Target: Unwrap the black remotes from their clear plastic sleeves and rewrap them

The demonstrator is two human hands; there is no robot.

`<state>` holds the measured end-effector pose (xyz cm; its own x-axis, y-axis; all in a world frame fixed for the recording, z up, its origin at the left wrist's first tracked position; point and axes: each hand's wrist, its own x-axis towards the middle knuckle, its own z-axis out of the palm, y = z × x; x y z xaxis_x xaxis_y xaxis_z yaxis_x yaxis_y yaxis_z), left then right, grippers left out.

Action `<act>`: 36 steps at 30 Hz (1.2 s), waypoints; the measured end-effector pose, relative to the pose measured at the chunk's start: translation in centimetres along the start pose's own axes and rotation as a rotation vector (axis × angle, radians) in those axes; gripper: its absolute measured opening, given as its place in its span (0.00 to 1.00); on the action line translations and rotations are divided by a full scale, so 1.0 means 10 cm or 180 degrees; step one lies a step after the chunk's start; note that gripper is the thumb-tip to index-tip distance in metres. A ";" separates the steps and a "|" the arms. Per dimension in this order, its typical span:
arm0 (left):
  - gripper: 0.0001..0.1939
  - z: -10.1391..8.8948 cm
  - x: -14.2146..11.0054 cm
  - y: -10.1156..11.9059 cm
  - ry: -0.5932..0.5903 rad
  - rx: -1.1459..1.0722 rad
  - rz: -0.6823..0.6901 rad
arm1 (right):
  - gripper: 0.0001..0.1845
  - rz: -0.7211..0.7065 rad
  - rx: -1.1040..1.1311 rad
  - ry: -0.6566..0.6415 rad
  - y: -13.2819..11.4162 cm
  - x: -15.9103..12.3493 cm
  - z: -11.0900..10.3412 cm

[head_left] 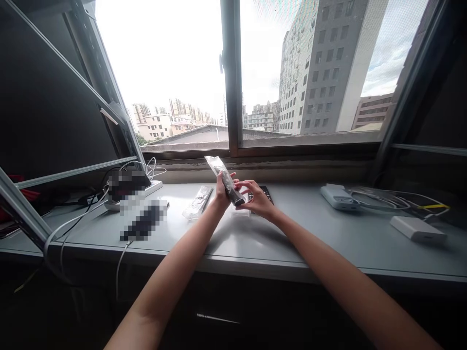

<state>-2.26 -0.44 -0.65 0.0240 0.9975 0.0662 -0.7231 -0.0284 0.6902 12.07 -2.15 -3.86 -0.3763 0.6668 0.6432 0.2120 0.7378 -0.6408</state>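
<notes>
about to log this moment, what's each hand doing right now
Left hand: closed around the dark item in a clear plastic sleeve.
Right hand: fingers at the item's lower end; whether they grip it cannot be told.

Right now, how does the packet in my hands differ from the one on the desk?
Pose: the held packet tilts in the left hand, right hand at its lower end; the desk packet lies on the desk.
Look: the held packet has a dark lower end; the desk packet looks mostly pale.
Shared: long, clear plastic wrap.
</notes>
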 end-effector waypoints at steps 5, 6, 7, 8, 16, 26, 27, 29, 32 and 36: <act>0.26 0.03 -0.02 -0.11 -0.0050 0.0415 -0.0327 | 0.16 -0.0055 -0.0816 0.0520 -0.02 0.00 -0.01; 0.26 0.03 -0.02 -0.11 -0.0055 0.0434 -0.0365 | 0.14 -0.0058 -0.0900 0.0576 -0.02 0.00 -0.01; 0.26 0.02 -0.01 -0.12 -0.0073 0.0437 -0.0393 | 0.14 -0.0061 -0.0920 0.0583 -0.03 0.01 -0.01; 0.26 0.02 -0.01 -0.11 -0.0088 0.0442 -0.0422 | 0.14 -0.0061 -0.0871 0.0532 -0.04 0.01 -0.02; 0.23 0.03 -0.04 -0.01 -0.0254 0.0343 -0.0275 | 0.15 -0.0303 -0.0720 0.0438 0.02 0.04 0.00; 0.12 0.03 -0.10 -0.06 -0.0898 0.1067 -0.0366 | 0.05 -0.0235 -0.0874 0.1094 -0.04 0.04 -0.05; 0.13 0.02 -0.10 -0.06 -0.0997 0.1165 -0.0445 | 0.05 -0.0185 -0.0860 0.1100 -0.05 0.04 -0.06; 0.14 0.00 -0.10 -0.04 -0.1251 0.1321 -0.0572 | 0.05 -0.0101 -0.0832 0.1095 -0.04 0.04 -0.06; 0.12 -0.02 -0.11 0.01 -0.1572 0.1431 -0.0634 | 0.13 0.0005 -0.0620 0.1095 0.01 0.04 -0.06; 0.13 -0.03 -0.13 0.06 -0.1620 0.1612 -0.0765 | 0.35 0.0196 -0.0014 0.0508 0.06 0.03 -0.04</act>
<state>-2.92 -1.71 -0.59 0.5454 0.8306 0.1119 -0.2551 0.0373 0.9662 12.50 -1.49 -3.87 -0.2147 0.7186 0.6614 0.2343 0.6953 -0.6794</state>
